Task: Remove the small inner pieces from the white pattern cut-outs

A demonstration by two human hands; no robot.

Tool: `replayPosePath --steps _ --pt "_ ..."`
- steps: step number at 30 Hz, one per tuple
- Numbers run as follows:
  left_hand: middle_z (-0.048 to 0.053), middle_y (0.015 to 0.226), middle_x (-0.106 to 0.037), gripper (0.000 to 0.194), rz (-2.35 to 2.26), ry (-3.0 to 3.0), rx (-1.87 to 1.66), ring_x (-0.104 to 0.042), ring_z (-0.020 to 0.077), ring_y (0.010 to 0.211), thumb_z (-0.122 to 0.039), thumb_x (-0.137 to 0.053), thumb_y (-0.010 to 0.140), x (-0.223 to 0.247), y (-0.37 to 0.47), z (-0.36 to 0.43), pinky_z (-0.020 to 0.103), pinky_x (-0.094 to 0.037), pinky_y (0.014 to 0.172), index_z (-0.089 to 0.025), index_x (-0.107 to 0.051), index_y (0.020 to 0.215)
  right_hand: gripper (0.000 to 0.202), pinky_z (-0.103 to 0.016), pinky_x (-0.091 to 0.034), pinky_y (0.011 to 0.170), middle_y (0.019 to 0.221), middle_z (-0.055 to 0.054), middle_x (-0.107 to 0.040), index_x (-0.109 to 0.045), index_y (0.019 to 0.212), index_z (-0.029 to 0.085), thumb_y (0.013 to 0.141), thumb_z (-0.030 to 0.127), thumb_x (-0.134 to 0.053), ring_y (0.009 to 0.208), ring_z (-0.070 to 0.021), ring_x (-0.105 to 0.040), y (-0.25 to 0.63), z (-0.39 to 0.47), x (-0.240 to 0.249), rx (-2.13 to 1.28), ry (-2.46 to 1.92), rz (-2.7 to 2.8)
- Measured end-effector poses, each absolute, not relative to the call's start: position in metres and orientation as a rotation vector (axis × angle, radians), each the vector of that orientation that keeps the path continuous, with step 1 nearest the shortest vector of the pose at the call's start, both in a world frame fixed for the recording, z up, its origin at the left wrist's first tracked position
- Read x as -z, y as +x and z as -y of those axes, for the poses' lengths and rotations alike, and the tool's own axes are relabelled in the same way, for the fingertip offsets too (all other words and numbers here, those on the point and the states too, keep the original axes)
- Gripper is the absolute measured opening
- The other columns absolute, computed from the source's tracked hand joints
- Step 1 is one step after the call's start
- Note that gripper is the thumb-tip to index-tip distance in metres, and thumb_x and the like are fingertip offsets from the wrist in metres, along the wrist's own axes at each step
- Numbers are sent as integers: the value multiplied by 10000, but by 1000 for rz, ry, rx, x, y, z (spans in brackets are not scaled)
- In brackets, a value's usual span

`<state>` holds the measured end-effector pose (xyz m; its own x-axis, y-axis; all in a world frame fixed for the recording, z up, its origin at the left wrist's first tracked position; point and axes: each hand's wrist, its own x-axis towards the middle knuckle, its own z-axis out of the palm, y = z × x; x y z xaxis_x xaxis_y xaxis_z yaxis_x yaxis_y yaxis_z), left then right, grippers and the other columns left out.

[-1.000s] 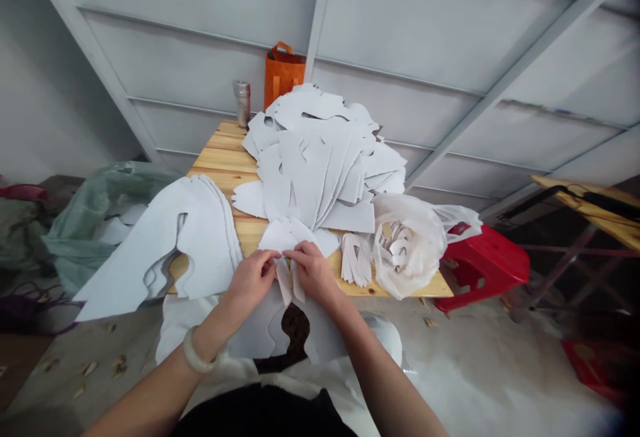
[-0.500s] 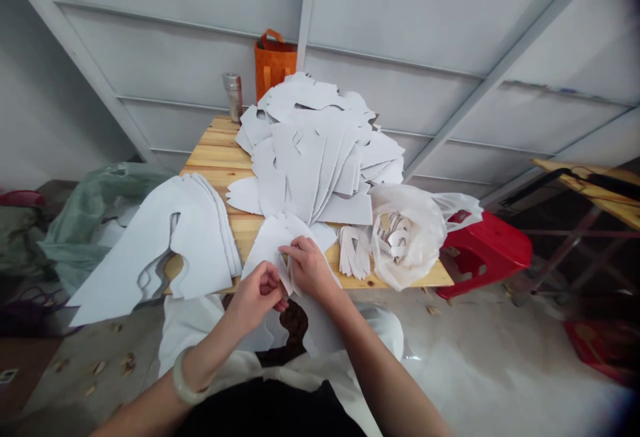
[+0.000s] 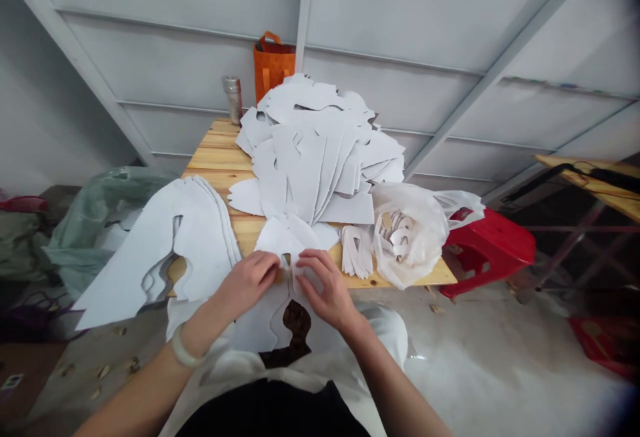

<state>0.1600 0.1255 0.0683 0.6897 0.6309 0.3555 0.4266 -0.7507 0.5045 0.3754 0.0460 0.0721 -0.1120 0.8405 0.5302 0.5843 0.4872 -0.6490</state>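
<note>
A white cut-out sheet [image 3: 273,233] with a central slot lies at the table's front edge and reaches over my lap. My left hand [image 3: 256,275] is at the left side of the slot, its fingers closed together on the sheet. Across the slot, my right hand [image 3: 325,285] rests on the sheet with bent fingers and the thumb apart from them. Below the hands, the slot widens into a curved opening showing dark brown fabric [image 3: 297,330]. Just right of my right hand sits a small stack of U-shaped white pieces [image 3: 356,260].
A large heap of white cut pieces [image 3: 310,150] covers the table [image 3: 215,150]. More stacked pieces [image 3: 200,223] overhang its left edge. A clear plastic bag [image 3: 425,237] of scraps sits right, beside a red stool [image 3: 493,247]. A green bag [image 3: 85,217], metal flask [image 3: 233,100] and orange bag [image 3: 274,70] are around.
My hands have parted from close together over the slot to either side of it. My left hand moved up the sheet, my right hand slightly down and right. The slot now shows between them.
</note>
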Motion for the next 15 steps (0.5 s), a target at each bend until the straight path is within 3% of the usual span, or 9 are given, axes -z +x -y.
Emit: replayPosePath --steps 3,9,12,15 --pt "40 929 -697 102 -902 2431 -704 -676 209 860 -186 -505 1004 -67 160 -128 309 -516 753 -204 -600 974 126 -456 -519 893 1058 -85 -624 -637 1039 230 933 163 -641 1000 -258 -566 363 -27 -74 -115 -1193 1828" --pt "4 777 -682 162 -986 2328 -603 -669 189 726 -223 -541 983 -76 157 -133 271 -465 654 -207 -586 829 409 -486 -495 891 1098 -140 -603 -616 1303 183 916 58 -571 1015 -291 -524 335 -35 -63 248 -1311 1995" --pt "13 922 -743 106 -934 2307 -561 -715 194 847 -176 -535 970 -78 154 -133 280 -512 741 -218 -632 954 364 -469 -496 867 1054 -129 -621 -664 1178 178 901 -4 -514 972 -278 -518 331 -41 -59 245 -1290 1986" --pt "24 1152 -749 221 -833 2332 -561 -716 198 1051 -117 -549 935 -76 149 -132 304 -538 917 -239 -633 1099 325 -454 -508 877 1040 -106 -648 -664 1095 183 897 -23 -510 980 -265 -522 339 -36 -57 74 -1189 1963"
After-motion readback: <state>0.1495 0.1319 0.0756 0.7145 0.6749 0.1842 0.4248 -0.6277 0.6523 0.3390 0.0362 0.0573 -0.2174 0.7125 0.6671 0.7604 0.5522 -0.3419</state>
